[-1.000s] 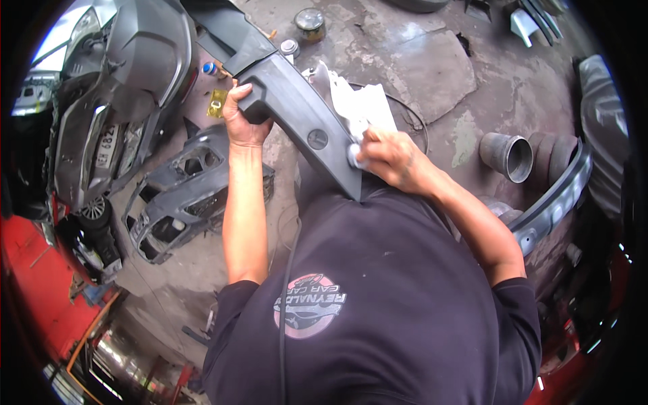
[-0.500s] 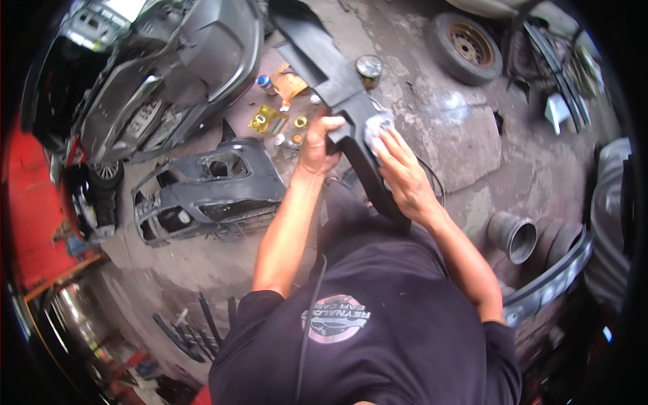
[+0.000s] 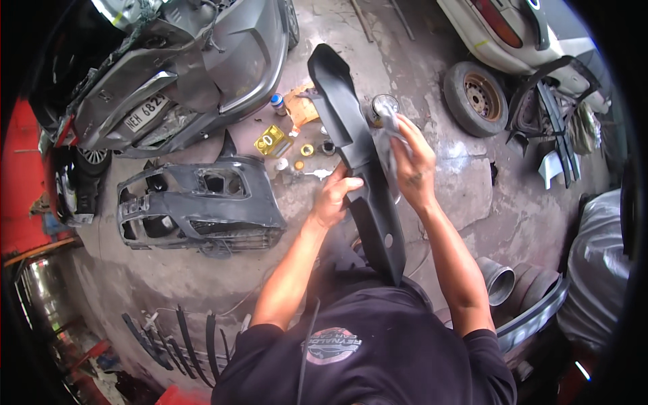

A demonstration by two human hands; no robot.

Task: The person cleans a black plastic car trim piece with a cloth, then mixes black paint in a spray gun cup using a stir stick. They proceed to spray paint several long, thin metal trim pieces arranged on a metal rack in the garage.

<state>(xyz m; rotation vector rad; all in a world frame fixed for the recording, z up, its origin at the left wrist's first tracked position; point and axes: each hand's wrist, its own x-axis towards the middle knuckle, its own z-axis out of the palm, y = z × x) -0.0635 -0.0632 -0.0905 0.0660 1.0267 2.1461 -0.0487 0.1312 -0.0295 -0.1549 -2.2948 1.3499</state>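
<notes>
A long black plastic car trim panel (image 3: pixel 361 158) slants up and away from my body, its near end by my waist. My left hand (image 3: pixel 333 197) is closed around its left edge near the middle, thumb on top. On the panel's right side, my right hand (image 3: pixel 413 160) holds a pale, crumpled cloth (image 3: pixel 389 138) under its fingers. The cloth lies along or just beside the panel's right edge; whether it touches cannot be made out. Part of the cloth is hidden by the fingers.
A dark bumper (image 3: pixel 202 206) lies on the floor at left, below a damaged grey car (image 3: pixel 223 61). Past the panel are a yellow can (image 3: pixel 271 140), a blue-capped can (image 3: pixel 277 101) and a round tin (image 3: pixel 386 103). A wheel (image 3: pixel 476 99) lies at far right, near a white car (image 3: pixel 466 30).
The panel has turned to show more of its broad face. My right hand and the cloth have lifted from its surface toward its right side. My view has shifted as well.
</notes>
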